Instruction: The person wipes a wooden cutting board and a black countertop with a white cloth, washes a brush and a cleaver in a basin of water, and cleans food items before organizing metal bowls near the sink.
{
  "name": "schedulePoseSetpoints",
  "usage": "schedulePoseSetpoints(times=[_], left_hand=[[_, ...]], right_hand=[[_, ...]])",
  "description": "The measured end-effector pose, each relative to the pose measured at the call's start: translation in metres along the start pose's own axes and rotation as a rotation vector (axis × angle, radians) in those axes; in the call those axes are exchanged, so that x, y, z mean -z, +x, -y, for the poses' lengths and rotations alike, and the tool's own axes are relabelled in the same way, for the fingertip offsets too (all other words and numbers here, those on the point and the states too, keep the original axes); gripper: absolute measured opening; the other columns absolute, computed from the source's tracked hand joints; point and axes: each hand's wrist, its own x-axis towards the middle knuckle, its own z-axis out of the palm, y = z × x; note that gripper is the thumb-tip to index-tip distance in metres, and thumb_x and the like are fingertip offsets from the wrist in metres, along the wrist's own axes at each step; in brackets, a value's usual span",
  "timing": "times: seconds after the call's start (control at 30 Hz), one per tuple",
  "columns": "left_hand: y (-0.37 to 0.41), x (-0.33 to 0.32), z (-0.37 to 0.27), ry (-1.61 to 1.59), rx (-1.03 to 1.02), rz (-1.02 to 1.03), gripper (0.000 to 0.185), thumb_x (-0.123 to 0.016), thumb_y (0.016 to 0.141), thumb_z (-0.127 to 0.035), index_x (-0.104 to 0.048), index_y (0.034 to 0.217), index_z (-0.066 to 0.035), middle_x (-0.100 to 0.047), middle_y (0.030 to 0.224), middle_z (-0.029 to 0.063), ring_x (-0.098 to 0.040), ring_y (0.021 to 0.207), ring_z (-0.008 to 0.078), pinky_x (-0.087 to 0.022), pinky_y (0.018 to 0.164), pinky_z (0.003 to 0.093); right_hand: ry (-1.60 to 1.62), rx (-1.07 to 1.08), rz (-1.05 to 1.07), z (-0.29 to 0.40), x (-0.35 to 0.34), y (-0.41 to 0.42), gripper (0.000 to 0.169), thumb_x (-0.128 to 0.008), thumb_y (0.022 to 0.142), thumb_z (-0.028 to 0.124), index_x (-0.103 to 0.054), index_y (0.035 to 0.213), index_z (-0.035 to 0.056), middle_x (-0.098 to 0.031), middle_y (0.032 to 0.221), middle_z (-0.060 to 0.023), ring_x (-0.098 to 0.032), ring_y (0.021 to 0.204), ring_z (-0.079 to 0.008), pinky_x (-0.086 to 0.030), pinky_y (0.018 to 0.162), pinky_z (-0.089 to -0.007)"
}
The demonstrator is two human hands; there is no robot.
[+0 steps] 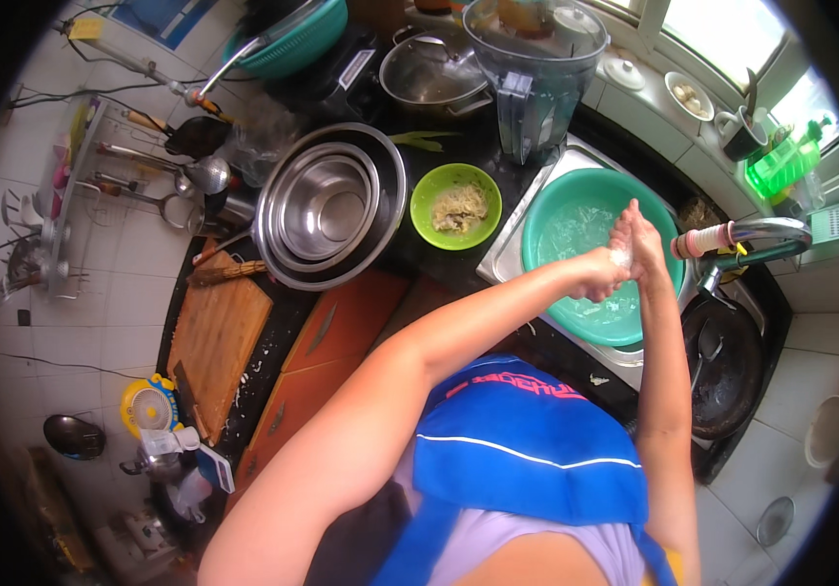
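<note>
Over a green plastic basin (558,242) in the steel sink, my two hands are pressed together. My left hand (601,272) is curled, with something whitish showing at its edge. My right hand (642,242) lies against it, palm inward, fingers pointing away from me. What lies between the palms is mostly hidden. Clear water with pale bits fills the basin. Left of the sink, a lime-green bowl (425,209) holds a clump of pale, shredded food. Nested stainless steel bowls (339,212) stand further left. The chrome faucet (771,231) reaches in from the right, above the basin's edge.
A clear plastic container (544,88) stands behind the sink, beside a lidded pot (434,73). At left, a wooden cutting board (221,329) carries a knife (192,399) and a brush. A dark wok (727,388) sits right of the sink. White scraps dot the black counter.
</note>
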Motion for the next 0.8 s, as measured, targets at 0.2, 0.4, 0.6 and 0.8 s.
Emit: schedulePoseSetpoints(times=[0.2, 0.4, 0.6, 0.8], left_hand=[[0.032, 0.004, 0.051, 0.898, -0.496, -0.5, 0.024, -0.051, 0.081, -0.011, -0.05, 0.098, 0.006, -0.063, 0.083, 0.0261, -0.064, 0.075, 0.0371, -0.05, 0.065, 0.0473], [0.007, 0.007, 0.056, 0.903, -0.328, -0.528, 0.028, -0.055, 0.078, -0.013, -0.051, 0.1, 0.004, -0.063, 0.085, 0.0251, -0.063, 0.082, 0.0398, -0.049, 0.072, 0.0476], [-0.007, 0.051, 0.081, 0.838, -0.13, -0.426, 0.028, -0.065, 0.067, -0.015, -0.066, 0.093, -0.008, -0.067, 0.091, 0.0169, -0.064, 0.087, 0.0338, -0.05, 0.077, 0.0426], [-0.013, 0.117, 0.104, 0.901, -0.14, -0.745, 0.032, -0.061, 0.072, -0.016, -0.063, 0.1, 0.0, -0.064, 0.095, 0.0239, -0.062, 0.094, 0.0361, -0.048, 0.081, 0.0434]], right_hand=[[-0.06, 0.088, -0.26, -0.027, -0.007, 0.002, 0.034, -0.042, 0.098, 0.032, -0.041, 0.071, 0.011, -0.029, 0.054, 0.0044, -0.026, 0.045, -0.0083, -0.026, 0.04, -0.0249], [0.072, 0.117, -0.31, -0.042, -0.016, -0.016, 0.033, -0.041, 0.098, 0.031, -0.041, 0.075, 0.0084, -0.032, 0.056, 0.0026, -0.029, 0.046, -0.0089, -0.03, 0.04, -0.0246], [-0.341, -0.021, -0.22, -0.065, 0.013, -0.054, 0.044, -0.058, 0.089, 0.039, -0.05, 0.113, 0.002, -0.058, 0.102, -0.0128, -0.059, 0.091, -0.0228, -0.053, 0.072, -0.0379], [-1.283, 0.043, -0.699, -0.091, 0.106, -0.11, 0.064, -0.072, 0.074, 0.027, -0.044, 0.122, -0.0038, -0.052, 0.12, -0.0233, -0.052, 0.112, -0.0333, -0.044, 0.091, -0.0401]])
